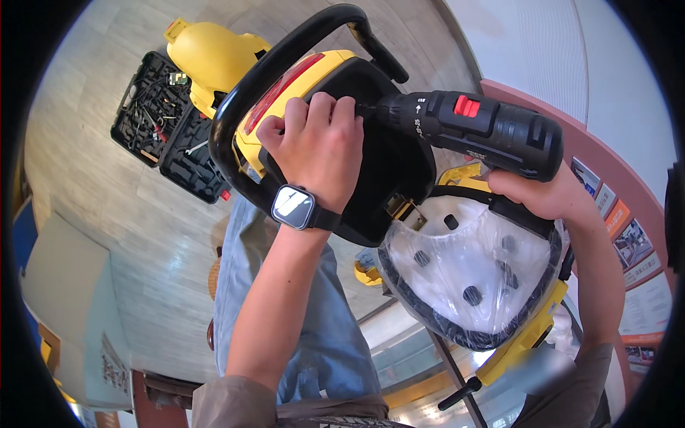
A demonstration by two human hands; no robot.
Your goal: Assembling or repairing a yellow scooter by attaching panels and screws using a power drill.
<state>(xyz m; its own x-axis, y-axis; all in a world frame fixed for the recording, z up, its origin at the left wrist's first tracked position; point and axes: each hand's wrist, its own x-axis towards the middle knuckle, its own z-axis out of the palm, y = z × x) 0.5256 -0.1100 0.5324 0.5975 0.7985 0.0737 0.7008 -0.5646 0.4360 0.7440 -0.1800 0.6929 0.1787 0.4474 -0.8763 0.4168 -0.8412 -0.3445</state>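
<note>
Bright, fairly even light fills the scene and leaves a pale sheen on the floor. The watch screen glares almost white; sharp glints streak the clear plastic cover and the curved black bar. The black panel sinks into darkness with little detail. Fisheye distortion bows the reddish trim beyond the floor's right edge, and the picture's corners fall to black. The drill looks crisp, while a smeared patch blurs beside the right sleeve.

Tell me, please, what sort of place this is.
Perhaps an indoor workshop or showroom: the open tool case and power drill suggest hands-on work, the displayed printed sheets a showroom.
</note>
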